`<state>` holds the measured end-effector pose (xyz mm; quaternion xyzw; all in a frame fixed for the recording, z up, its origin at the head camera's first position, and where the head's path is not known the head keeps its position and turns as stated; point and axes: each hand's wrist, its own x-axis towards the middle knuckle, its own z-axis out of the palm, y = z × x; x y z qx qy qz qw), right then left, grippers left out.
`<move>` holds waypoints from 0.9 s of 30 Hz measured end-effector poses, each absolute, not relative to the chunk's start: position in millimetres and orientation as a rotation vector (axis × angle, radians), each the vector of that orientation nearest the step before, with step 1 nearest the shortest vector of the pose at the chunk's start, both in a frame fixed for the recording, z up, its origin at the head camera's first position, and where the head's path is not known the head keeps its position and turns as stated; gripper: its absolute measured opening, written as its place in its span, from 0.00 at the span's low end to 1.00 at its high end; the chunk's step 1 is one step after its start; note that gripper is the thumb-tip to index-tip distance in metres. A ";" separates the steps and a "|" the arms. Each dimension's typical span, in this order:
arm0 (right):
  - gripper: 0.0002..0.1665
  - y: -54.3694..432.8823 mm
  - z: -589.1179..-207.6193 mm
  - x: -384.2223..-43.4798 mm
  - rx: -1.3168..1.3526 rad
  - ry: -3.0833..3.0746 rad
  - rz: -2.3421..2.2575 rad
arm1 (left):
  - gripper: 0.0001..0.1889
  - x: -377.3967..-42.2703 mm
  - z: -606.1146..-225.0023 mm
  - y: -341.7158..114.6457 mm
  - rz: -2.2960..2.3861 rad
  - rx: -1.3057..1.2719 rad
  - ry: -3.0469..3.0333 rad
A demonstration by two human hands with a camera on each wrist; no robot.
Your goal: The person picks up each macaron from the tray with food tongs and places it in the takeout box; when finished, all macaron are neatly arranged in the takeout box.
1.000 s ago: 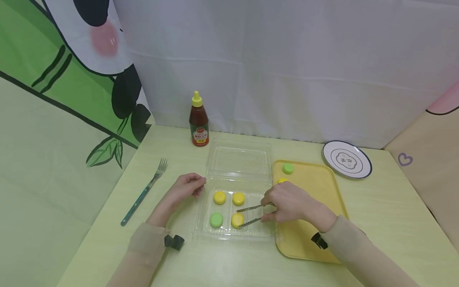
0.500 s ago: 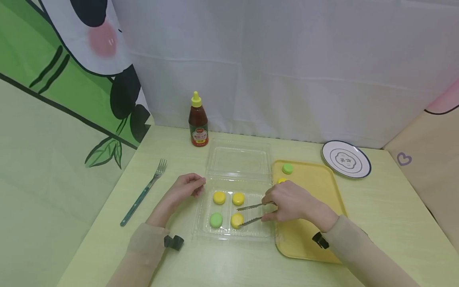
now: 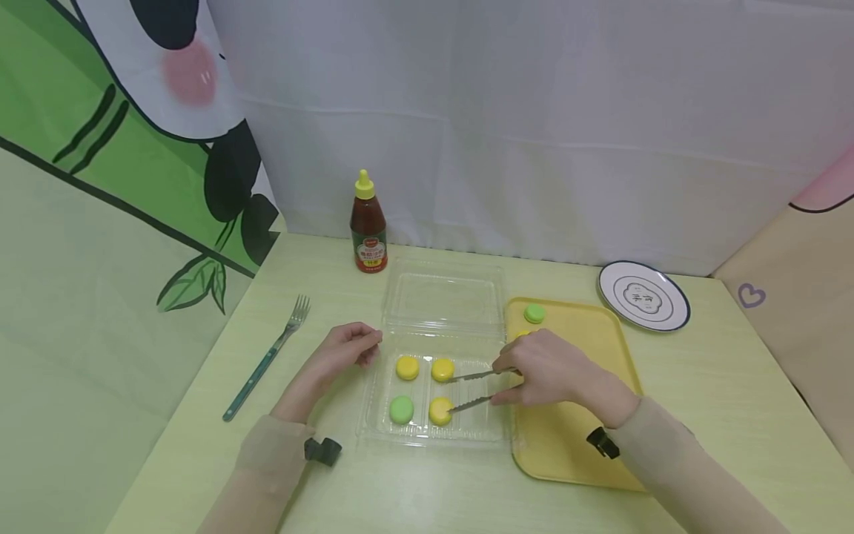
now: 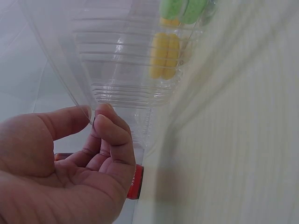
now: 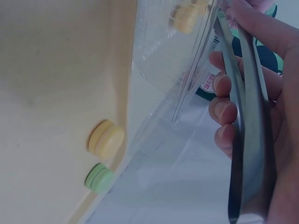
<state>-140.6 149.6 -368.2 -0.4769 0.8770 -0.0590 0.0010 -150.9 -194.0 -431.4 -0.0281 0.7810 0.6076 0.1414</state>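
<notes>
My left hand (image 3: 347,347) pinches the left rim of a clear plastic clamshell box (image 4: 117,51) between thumb and fingers. In the head view the box lies with its lid (image 3: 443,297) folded back. Inside are a green macaron (image 3: 402,409) at the near left and three yellow ones, one of them the near-right yellow macaron (image 3: 440,411). My right hand (image 3: 550,367) grips metal tongs (image 5: 250,140) over the right part of the box. The tongs' arms are spread, and their lower tip overlaps that near-right macaron's right side in the head view.
Right of the box lies a yellow tray (image 3: 580,452) with a green macaron (image 3: 535,314) and a yellow macaron (image 5: 107,140). A ketchup bottle (image 3: 369,233) stands behind, a white plate (image 3: 643,297) at back right, and a fork (image 3: 267,360) lies at left.
My right hand and the tongs have shifted slightly right and away from me; the lower tip has drawn back across the near-right yellow macaron. My left hand stays at the rim.
</notes>
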 end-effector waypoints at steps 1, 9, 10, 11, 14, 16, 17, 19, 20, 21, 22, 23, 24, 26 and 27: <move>0.28 150.6 -367.2 -140.9 -1.500 2.759 -0.188 | 0.16 -150.9 -431.3 -193.9 1.753 -0.082 2.256; 0.29 160.2 -357.3 -144.5 -1.500 2.800 -0.196 | 0.15 -151.4 -431.7 -193.6 1.754 -0.094 2.249; 0.28 161.4 -355.7 -145.1 -1.495 2.804 -0.199 | 0.15 -151.5 -431.8 -193.7 1.757 -0.093 2.247; 0.28 162.7 -354.1 -145.8 -1.488 2.806 -0.201 | 0.15 -151.6 -431.8 -193.7 1.760 -0.090 2.246; 0.24 167.0 -349.1 -147.4 -1.472 2.822 -0.205 | 0.15 -151.6 -432.1 -194.3 1.766 -0.087 2.241; 0.21 170.2 -345.9 -148.5 -1.466 2.835 -0.207 | 0.15 -151.6 -432.1 -194.6 1.764 -0.088 2.240; 0.19 172.0 -344.6 -149.0 -1.461 2.843 -0.211 | 0.15 -151.7 -432.0 -194.5 1.762 -0.092 2.240; 0.16 175.3 -342.2 -150.4 -1.446 2.857 -0.222 | 0.14 -151.9 -432.0 -194.6 1.758 -0.109 2.239; 0.16 177.1 -340.5 -150.9 -1.437 2.862 -0.229 | 0.14 -152.0 -431.8 -194.5 1.754 -0.113 2.240; 0.17 178.9 -339.2 -151.5 -1.426 2.870 -0.231 | 0.14 -152.0 -431.6 -194.4 1.753 -0.118 2.240; 0.18 180.8 -338.4 -152.2 -1.413 2.879 -0.231 | 0.14 -152.1 -431.4 -194.4 1.750 -0.123 2.241; 0.19 182.7 -337.6 -152.9 -1.399 2.888 -0.232 | 0.14 -152.0 -431.2 -194.2 1.752 -0.126 2.241; 0.19 184.5 -336.7 -153.7 -1.388 2.893 -0.231 | 0.14 -151.9 -431.0 -194.2 1.751 -0.127 2.241; 0.19 188.1 -334.7 -155.0 -1.378 2.905 -0.234 | 0.15 -151.4 -430.3 -194.0 1.751 -0.119 2.243; 0.18 189.9 -334.4 -155.8 -1.371 2.910 -0.232 | 0.15 -151.1 -429.9 -193.9 1.752 -0.117 2.243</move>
